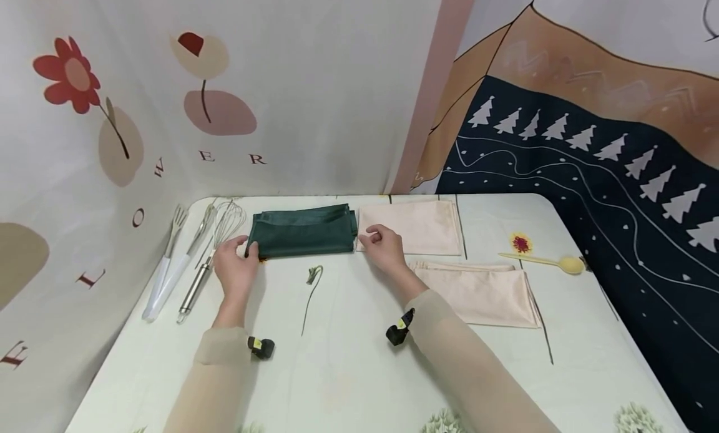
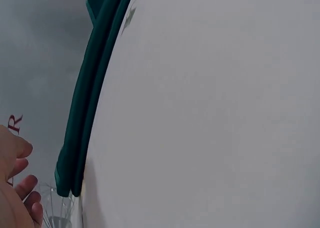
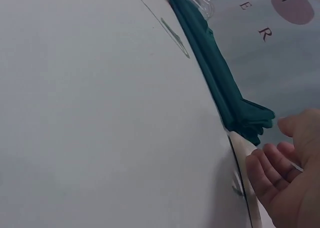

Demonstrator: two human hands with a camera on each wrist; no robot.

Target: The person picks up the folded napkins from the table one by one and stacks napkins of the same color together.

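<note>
A folded green cloth (image 1: 303, 233) is lying flat near the far edge of the pale table (image 1: 348, 370), between the two hands in the head view. Taking that cloth as the middle of the dial, the left hand (image 1: 234, 272) is hovering at eight o'clock by its near corner; the fingers are curving loosely apart and clasping nothing, and the left wrist view is showing a gap between them and the cloth's end. The right hand (image 1: 386, 252) is hanging at three o'clock beside the other end, its thumb and fingers bending softly, parted and empty, with the cloth's layered folds fanning out just beyond the thumb. Whether those fingers are brushing the pink cloth (image 1: 418, 227) below them, I cannot tell. That pink cloth is lying folded at three o'clock, just beside the green one, and a second folded pink cloth (image 1: 477, 299) is lying nearer the person, between three and four. A yellow spoon (image 1: 572, 265) is resting farther out at three o'clock. Toward nine o'clock, a wire whisk (image 1: 203, 272) is lying near the left hand, and white-handled utensils (image 1: 174, 280) are slanting just beyond it. A printed curtain (image 1: 337, 96) is hanging behind at twelve.
</note>
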